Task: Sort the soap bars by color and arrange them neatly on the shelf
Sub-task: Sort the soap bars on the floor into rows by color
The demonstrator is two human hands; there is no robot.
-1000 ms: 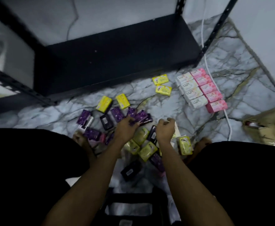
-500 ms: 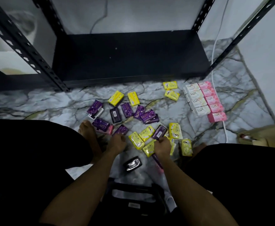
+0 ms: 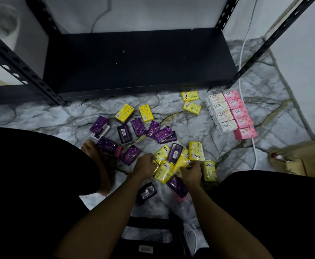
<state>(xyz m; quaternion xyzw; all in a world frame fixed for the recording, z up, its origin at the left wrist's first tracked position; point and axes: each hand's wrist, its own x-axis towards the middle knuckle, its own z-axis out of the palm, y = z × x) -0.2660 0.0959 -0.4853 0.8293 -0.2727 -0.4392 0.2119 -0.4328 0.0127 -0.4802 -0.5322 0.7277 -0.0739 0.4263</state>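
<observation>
— Where do we have our hands?
— Both in the yellow soap bars on the marble floor, near side of the black shelf. Our left hand curls its fingers on one yellow bar; our right hand grips another.
— And the rest?
— Purple bars lie scattered between that pile and the shelf; white bars and pink bars sit in two touching rows beside its right post.

probably a home storeroom: marble-look floor, plain white wall, bare black metal shelf
</observation>
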